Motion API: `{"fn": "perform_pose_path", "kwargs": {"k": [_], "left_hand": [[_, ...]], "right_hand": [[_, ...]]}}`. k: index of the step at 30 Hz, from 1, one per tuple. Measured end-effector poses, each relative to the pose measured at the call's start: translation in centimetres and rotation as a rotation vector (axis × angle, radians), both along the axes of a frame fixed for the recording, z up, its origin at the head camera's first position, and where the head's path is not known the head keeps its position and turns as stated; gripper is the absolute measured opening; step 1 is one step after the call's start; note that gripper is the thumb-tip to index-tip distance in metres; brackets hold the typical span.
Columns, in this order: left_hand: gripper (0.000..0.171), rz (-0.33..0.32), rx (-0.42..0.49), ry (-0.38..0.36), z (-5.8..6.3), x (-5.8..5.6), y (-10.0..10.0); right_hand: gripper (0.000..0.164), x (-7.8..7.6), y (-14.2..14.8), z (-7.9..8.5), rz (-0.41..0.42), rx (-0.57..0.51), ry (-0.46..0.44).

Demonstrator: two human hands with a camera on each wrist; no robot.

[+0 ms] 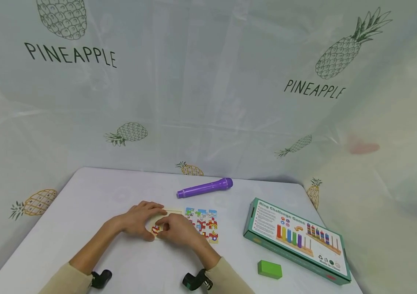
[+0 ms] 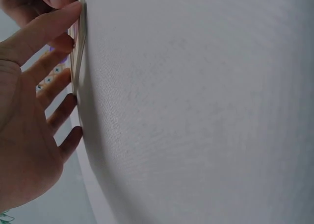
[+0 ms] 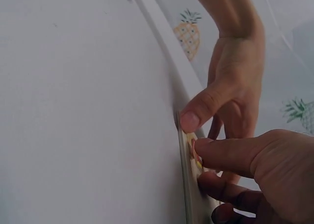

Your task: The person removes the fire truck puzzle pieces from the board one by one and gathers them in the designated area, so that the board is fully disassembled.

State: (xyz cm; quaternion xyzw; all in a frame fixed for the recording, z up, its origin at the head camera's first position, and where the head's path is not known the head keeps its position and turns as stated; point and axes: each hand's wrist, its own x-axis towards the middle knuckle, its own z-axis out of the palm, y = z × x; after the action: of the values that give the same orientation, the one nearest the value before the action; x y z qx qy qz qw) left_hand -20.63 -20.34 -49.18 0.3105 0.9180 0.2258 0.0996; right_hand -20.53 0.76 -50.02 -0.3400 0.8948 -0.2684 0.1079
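A cream puzzle tray lies flat on the white table, partly covered by both hands. My left hand steadies it from the left, with fingers fairly straight and spread along its edge and the thumb on the near side. A small red and yellow jigsaw piece is on the tray's left part. My right hand pinches this piece between thumb and forefinger, close against the tray, as the right wrist view also shows. Just right of the tray are several colourful jigsaw pieces laid together, partly behind the right hand.
A purple toy microphone lies behind the puzzle. To the right sits a green and white Ring Challenge Game box, with a green block in front of it. A pineapple-print curtain hangs around the table.
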Motion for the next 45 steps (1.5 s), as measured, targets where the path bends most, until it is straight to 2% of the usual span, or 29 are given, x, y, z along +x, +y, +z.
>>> {"fn": "perform_pose_path", "kwargs": {"k": [4, 10, 17, 23, 28, 35, 40, 45], "left_hand": [[0.079, 0.007, -0.003, 0.000, 0.0, 0.0, 0.0], [0.085, 0.038, -0.004, -0.032, 0.0, 0.1, 0.0], [0.084, 0.048, -0.004, -0.047, -0.3, -0.1, 0.0], [0.083, 0.043, -0.021, -0.029, -0.4, -0.2, 0.1], [0.080, 0.028, -0.032, -0.006, -0.3, -0.1, 0.2], [0.079, 0.029, -0.024, -0.023, -0.2, -0.1, 0.2], [0.080, 0.037, -0.020, -0.035, -0.5, -0.2, 0.2], [0.080, 0.041, -0.019, -0.039, -0.5, -0.3, 0.2]], "right_hand": [[0.028, 0.0, -0.5, 0.1, -0.004, 0.035, 0.047], [0.023, 0.1, -0.9, 0.1, -0.048, 0.013, 0.042], [0.011, 0.3, -0.8, 0.3, -0.120, -0.126, -0.037], [0.011, 0.2, 0.7, 1.3, -0.154, -0.212, -0.118], [0.008, -0.6, 3.3, 2.1, -0.197, -0.187, -0.124], [0.008, -1.1, 6.8, 2.7, -0.218, -0.099, -0.165], [0.010, -0.8, 7.8, 2.2, -0.212, -0.028, -0.202], [0.011, -0.5, 7.9, 1.5, -0.209, -0.034, -0.202]]}}
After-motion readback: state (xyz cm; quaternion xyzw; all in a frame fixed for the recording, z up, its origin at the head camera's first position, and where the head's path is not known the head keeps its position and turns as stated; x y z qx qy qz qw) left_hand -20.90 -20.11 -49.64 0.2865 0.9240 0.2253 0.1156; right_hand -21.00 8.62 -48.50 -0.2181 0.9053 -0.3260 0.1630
